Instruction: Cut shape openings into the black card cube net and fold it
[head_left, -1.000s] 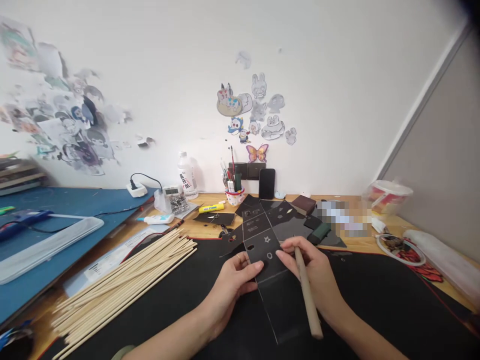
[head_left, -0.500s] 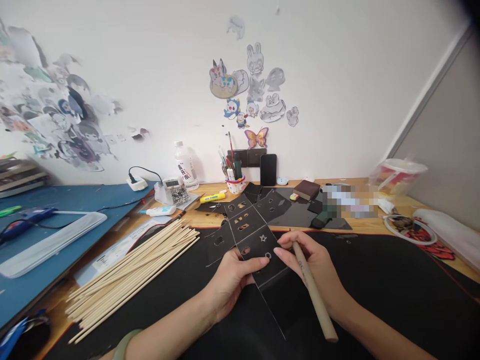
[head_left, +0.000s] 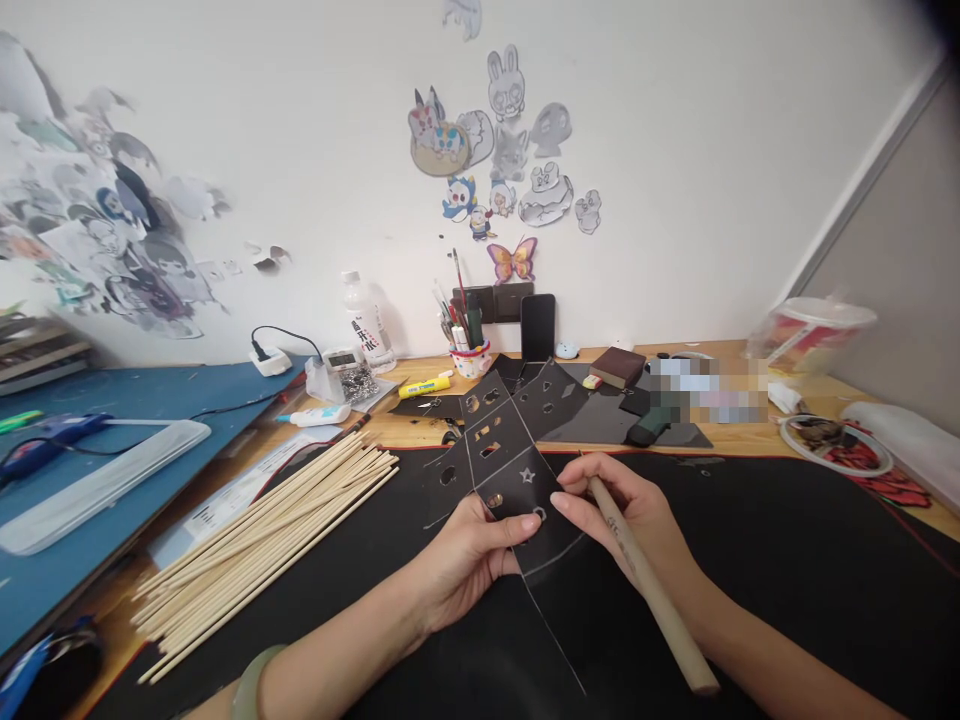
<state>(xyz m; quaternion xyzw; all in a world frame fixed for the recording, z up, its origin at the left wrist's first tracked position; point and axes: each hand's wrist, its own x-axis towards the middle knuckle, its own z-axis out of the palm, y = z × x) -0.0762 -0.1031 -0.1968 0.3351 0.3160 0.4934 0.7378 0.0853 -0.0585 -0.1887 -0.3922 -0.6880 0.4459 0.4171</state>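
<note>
My left hand [head_left: 476, 540] grips a sheet of black card [head_left: 501, 470], thumb flat on top and fingers underneath. White lines divide the card, and several small shapes are cut through it, with a star outline near its right side. Part of a ring-shaped outline shows at the thumb tip. My right hand [head_left: 626, 515] is closed around a thick, light-brown wooden stick [head_left: 656, 600], which slants down toward me. Its upper end is hidden behind the fingers, so I cannot tell whether it carries a tip. The right fingertips are at the card's right edge.
A bundle of thin wooden sticks [head_left: 274, 555] lies left on the black mat [head_left: 757, 580]. Behind the card are a pen cup [head_left: 470, 358], a yellow glue stick [head_left: 424, 387], a bottle [head_left: 367, 325] and a phone [head_left: 538, 328]. A lidded cup [head_left: 817, 335] stands at right.
The view has tilted down slightly. The card's near part has bent in my grip, and the lower end of the wooden stick has swung right. Both hands keep their hold.
</note>
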